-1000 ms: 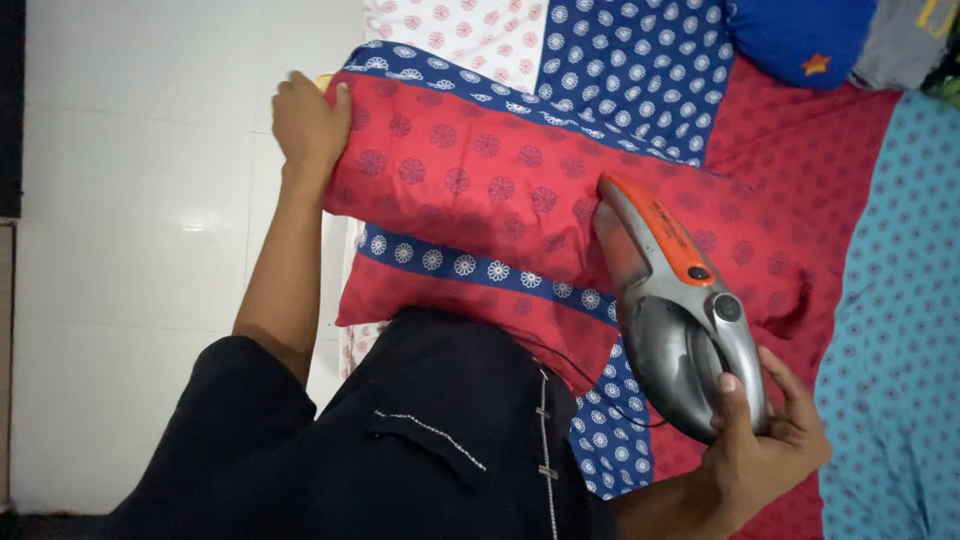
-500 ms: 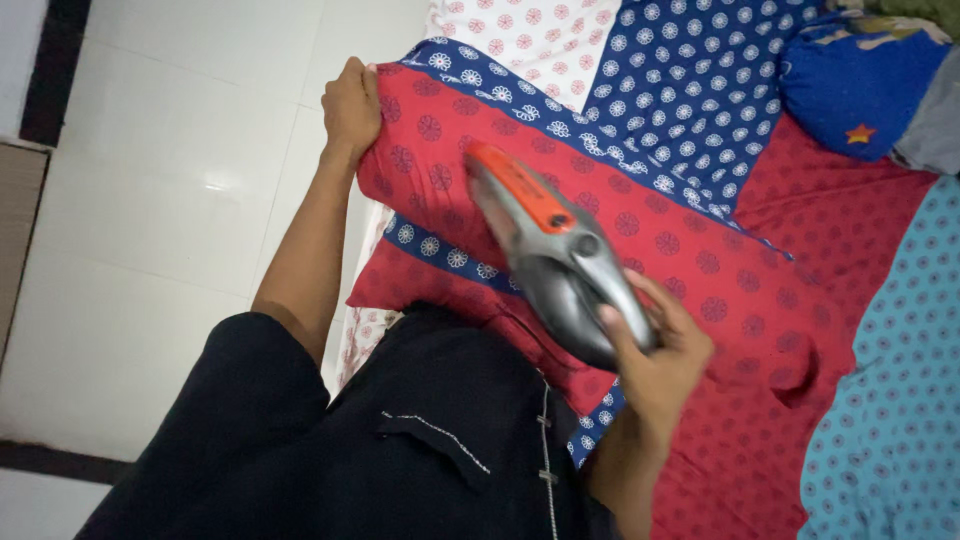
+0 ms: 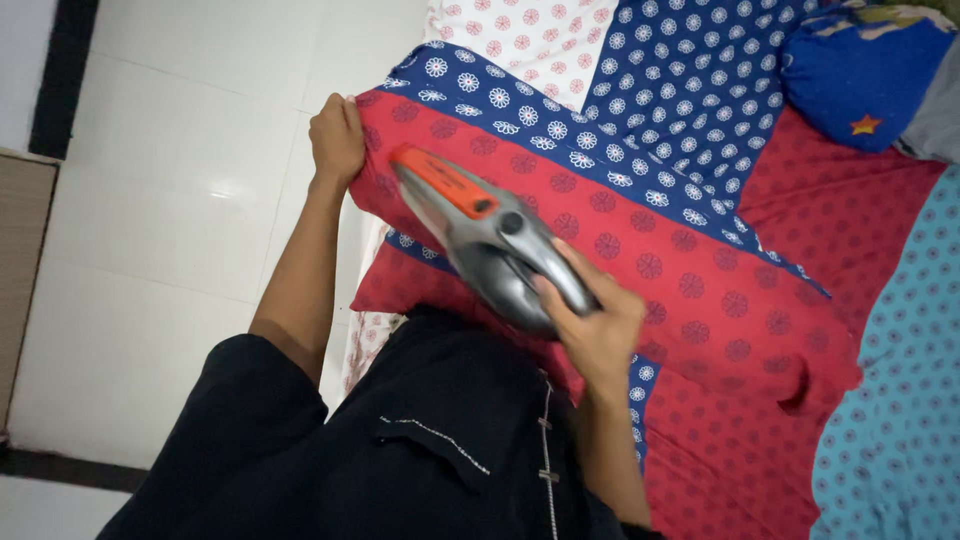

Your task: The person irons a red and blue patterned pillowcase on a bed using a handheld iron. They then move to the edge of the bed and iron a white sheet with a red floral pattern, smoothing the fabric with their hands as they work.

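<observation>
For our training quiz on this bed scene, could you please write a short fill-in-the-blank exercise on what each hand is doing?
1. The right hand holds a grey handheld vacuum with a top strip coloured ____.
2. The left hand grips the corner of the red ____, which has a flower pattern.
3. The vacuum's nozzle points toward the ____ hand.
4. The star on the blue cushion is coloured ____.

Missing words: orange; pillow; left; orange

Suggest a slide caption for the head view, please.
Right hand runs handheld vacuum over red pillow; left hand grips its corner.
</observation>
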